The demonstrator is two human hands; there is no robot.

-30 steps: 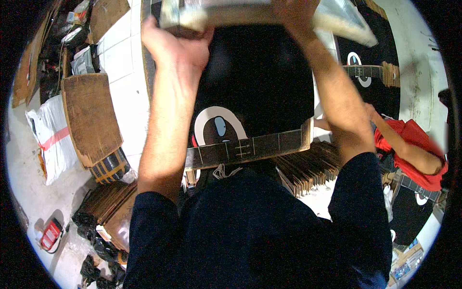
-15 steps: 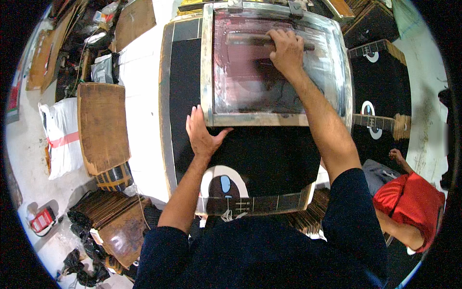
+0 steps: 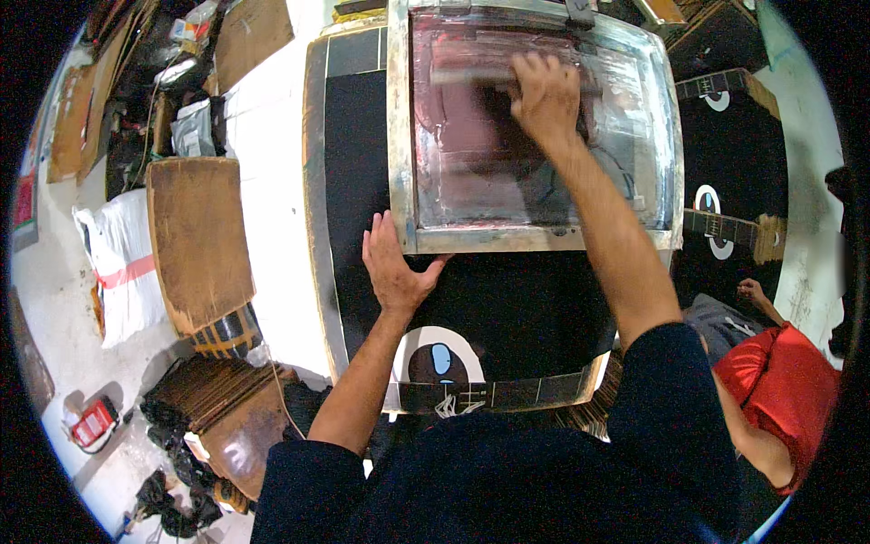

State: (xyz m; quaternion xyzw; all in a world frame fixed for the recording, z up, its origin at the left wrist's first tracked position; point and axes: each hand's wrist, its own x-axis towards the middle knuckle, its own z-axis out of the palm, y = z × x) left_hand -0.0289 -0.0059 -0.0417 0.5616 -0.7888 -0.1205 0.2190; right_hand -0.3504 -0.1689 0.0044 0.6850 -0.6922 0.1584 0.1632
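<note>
A screen-printing frame [image 3: 402, 136] with ink-smeared mesh lies over a large black board [image 3: 498, 313] printed with a white arch and blue oval at its lower edge. My right hand [image 3: 548, 95] grips a long squeegee bar [image 3: 453, 76] on the upper mesh; the bar is blurred. My left hand [image 3: 396, 267] is open, fingers spread on the black board beside the frame's lower-left corner, thumb at the lower rail.
A similar printed board [image 3: 734, 168] is at right, with a co-worker in red [image 3: 788, 390] below it. At left are a brown board [image 3: 199, 240], white sack [image 3: 118, 254] and stacked cardboard [image 3: 213, 390]. More stacked sheets [image 3: 584, 419] show behind my body.
The frame, raised a second ago, lies down on the board. My right hand has gone onto the squeegee; my left hand has moved down beside the frame. The co-worker sits lower in view.
</note>
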